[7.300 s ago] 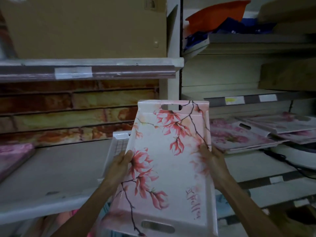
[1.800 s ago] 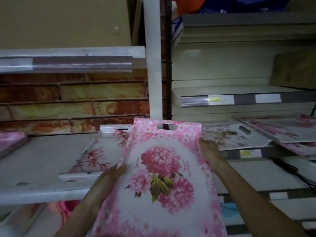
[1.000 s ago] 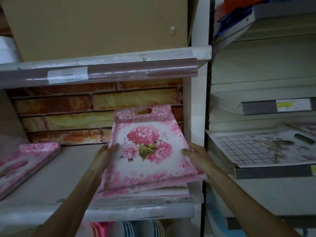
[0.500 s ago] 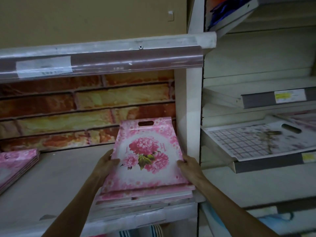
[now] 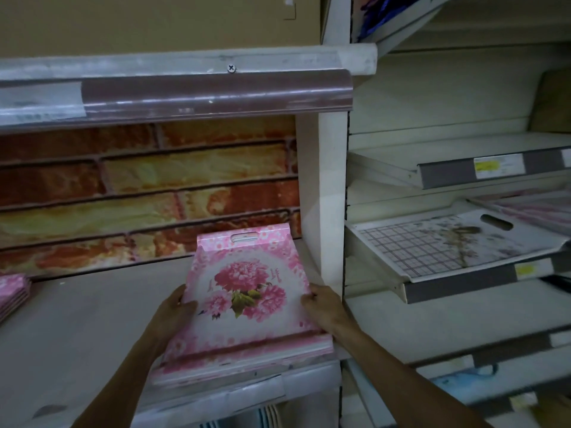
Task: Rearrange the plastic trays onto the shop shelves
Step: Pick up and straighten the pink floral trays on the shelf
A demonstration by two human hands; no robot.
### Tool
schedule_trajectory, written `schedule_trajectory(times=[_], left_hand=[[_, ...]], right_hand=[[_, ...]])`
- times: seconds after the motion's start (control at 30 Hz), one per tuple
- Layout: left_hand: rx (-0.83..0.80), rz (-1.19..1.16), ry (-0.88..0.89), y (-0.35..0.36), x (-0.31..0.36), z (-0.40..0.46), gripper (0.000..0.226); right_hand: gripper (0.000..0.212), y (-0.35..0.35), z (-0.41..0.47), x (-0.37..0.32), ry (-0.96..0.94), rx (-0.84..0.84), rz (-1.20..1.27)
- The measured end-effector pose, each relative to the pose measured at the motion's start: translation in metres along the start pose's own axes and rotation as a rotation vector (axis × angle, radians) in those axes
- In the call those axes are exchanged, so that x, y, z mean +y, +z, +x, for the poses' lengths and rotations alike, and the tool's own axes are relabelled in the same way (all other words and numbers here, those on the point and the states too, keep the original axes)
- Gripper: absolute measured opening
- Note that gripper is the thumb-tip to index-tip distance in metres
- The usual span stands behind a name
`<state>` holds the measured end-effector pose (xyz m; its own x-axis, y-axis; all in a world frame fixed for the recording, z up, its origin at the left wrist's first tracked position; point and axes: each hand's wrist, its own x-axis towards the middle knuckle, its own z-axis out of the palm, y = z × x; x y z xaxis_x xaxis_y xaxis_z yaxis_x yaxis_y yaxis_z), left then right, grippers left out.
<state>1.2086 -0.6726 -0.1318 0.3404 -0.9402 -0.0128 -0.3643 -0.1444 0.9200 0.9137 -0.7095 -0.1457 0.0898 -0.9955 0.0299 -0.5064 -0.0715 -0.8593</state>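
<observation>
- Two hands on one pink tray: left hand curled round its 9 o'clock edge, right hand pinching the 3 o'clock edge.
- Sitting on top of a short stack at the front right of the shelf, handle slot pointing to 12 o'clock, near the brick-print back wall.
- Stack tight against the white post at 3 o'clock.
- Looks like the squaring-up step, tray down but not let go.
- Risk one: stack's near end overhanging the shelf lip at 6 o'clock; a careless release or a tug back could slide the lot off.
- Risk two: right knuckles squeezed between tray and post; pushing further right could jam fingers or skew the top tray.
- More pink trays at 9 o'clock, well apart; a grid tray on the next bay at 3 o'clock.
</observation>
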Motion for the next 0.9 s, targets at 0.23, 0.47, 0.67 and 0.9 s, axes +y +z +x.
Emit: schedule_trajectory(times=[0.23,0.47,0.67,0.9], left_hand=[[0.067,0.211,0.076,0.000,0.014,-0.005,0.053],[0.161,0.125,0.317,0.020,0.042,-0.021,0.020],[0.090,-0.016,0.424,0.077,0.089,-0.053,0.015],[-0.055,-0.111,0.509,0.165,0.144,-0.082,0.019]], right_hand=[[0.015,-0.019,0.003,-0.003,-0.057,0.006,-0.063],[0.013,-0.099,-0.026,-0.018,-0.375,0.134,-0.033],[0.016,-0.183,-0.058,-0.010,-0.379,0.264,-0.082],[0.022,-0.262,-0.087,0.037,-0.369,0.344,-0.111]])
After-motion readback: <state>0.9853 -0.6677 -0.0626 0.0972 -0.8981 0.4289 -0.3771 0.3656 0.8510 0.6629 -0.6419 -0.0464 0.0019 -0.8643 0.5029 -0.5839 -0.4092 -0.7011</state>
